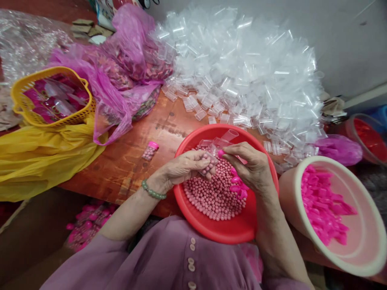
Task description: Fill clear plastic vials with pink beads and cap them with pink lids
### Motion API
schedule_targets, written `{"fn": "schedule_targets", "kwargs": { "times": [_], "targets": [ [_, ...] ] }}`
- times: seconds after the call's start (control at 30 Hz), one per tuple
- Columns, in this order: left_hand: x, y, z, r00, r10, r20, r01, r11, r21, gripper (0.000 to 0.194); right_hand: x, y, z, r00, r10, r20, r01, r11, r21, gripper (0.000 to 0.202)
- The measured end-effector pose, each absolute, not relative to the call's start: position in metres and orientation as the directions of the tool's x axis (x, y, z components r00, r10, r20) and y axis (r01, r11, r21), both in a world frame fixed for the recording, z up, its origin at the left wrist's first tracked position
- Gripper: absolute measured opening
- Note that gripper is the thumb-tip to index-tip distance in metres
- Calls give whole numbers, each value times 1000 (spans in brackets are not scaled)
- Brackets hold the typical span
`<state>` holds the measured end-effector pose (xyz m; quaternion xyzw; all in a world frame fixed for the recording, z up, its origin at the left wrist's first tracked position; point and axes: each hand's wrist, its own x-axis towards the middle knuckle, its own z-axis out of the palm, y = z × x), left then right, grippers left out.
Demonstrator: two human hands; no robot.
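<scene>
Gripping a clear tube (209, 164) of pink beads, the left hand (186, 166) has its fingers closed around it, above the red basin (211, 231) at the table's (137, 135) near edge. The right hand (252, 165), just beside it, pinches a small pink cap (221, 154) between thumb and fingertips. Loose beads (208, 197) lie in the basin, with pink plastic pieces (238, 186) towards its right side. Left of the basin lies a filled tube (150, 151) with a pink lid; beyond the basin, empty clear tubes (242, 68) are heaped towards the table's far edge.
</scene>
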<state>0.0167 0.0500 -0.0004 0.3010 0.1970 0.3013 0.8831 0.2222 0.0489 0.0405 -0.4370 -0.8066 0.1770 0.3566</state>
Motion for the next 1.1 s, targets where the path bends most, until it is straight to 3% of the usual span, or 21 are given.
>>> {"fn": "schedule_targets", "kwargs": {
  "times": [0.13,0.3,0.43,0.73,1.1],
  "targets": [
    [16,51,0,751,641,-157,-412,641,648,28,223,48,41,-310,834,456,633,539,-555,7],
    [16,51,0,744,647,-164,-415,641,645,29,202,40,38,-78,930,358,467,352,-811,7],
    [17,52,-1,737,657,-160,-442,648,620,31,187,36,34,57,964,260,356,224,-907,8],
    [19,50,-2,683,721,-117,-497,576,649,25,173,42,28,109,972,210,323,166,-932,12],
    [20,49,7,655,743,-137,-470,543,695,35,174,43,23,122,969,217,230,185,-956,11]
  ]
}}
